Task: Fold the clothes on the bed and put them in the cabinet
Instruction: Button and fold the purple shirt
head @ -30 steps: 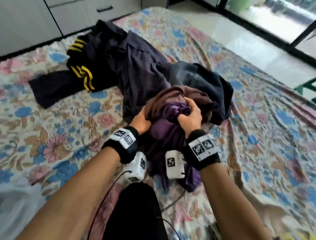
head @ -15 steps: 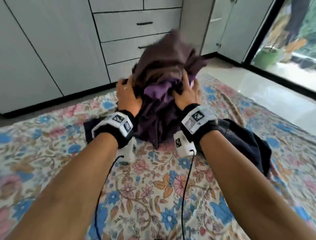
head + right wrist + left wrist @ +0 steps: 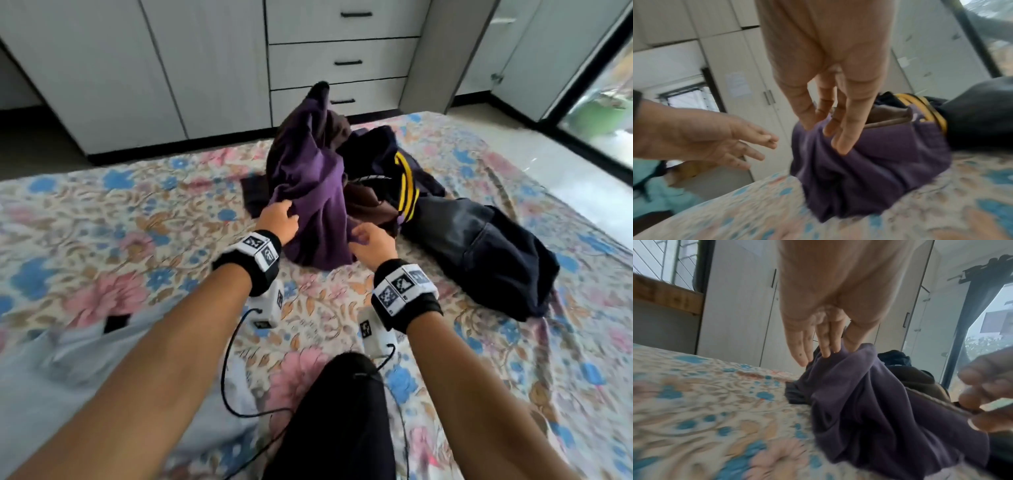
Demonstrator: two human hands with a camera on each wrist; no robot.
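Your left hand [image 3: 830, 321] fingers straight, touching purple garment [image 3: 315, 192], wrist views alone show right hand [image 3: 830, 81] fingers outstretched, brushing it, head view alone shows yellow-striped garment [image 3: 407, 185] near bed's [image 3: 137, 205] far edge

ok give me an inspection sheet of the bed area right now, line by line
Surface: bed under a floral sheet, rumpled.
Job's things: purple garment heaped, unfolded, with a brown garment, a dark garment with yellow stripes and dark jeans; cabinet doors and drawers closed.
Clutter: pale cloth at near left.
Hands: left hand and right hand, fingers straight, touching the purple garment.
Cables: black cable trailing from the wrist unit.
Surroundings: tiled floor, glass door at right.
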